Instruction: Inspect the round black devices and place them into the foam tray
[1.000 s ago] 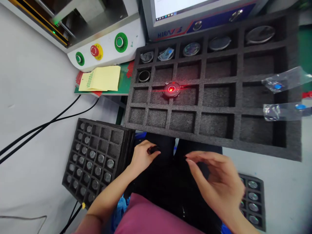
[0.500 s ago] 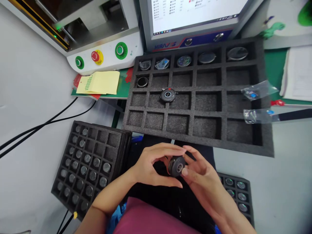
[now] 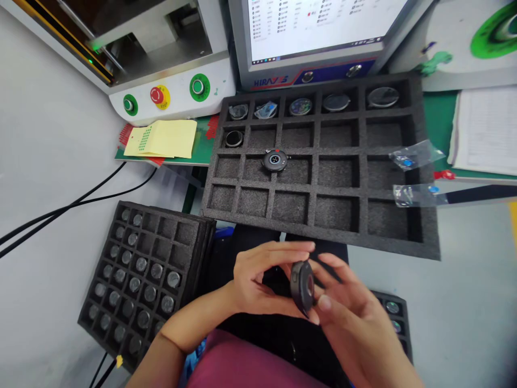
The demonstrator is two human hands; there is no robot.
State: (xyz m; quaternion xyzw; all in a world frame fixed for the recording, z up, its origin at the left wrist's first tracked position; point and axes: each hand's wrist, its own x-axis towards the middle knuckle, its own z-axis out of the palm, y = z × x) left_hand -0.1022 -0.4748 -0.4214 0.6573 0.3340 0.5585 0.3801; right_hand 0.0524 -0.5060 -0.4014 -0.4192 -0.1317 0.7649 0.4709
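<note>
Over my lap, my left hand (image 3: 269, 277) is closed on a round black smartwatch case (image 3: 302, 288), with the fingers along its top and the thumb beneath. The case is tilted nearly edge-on, its back turned toward my right hand (image 3: 355, 315). That hand is beside the case with its fingers apart; whether a fingertip touches the far side is hidden. Just beyond lies a large black foam tray (image 3: 258, 213). Another watch case (image 3: 275, 160) rests back-up across a divider in it, and a dark round watch part (image 3: 234, 138) sits in a left compartment.
Stacked foam trays (image 3: 188, 253) with round parts stand at left; another small tray (image 3: 398, 299) is at lower right. Two clear plastic bags (image 3: 418, 156) lie over the large tray's right edge. Behind are a monitor (image 3: 315, 37) and a machine with push buttons (image 3: 197, 87).
The watch case has turned from showing its back to nearly edge-on and moved slightly right. My left hand has closed on it, while my right fingers have drawn away a little.
</note>
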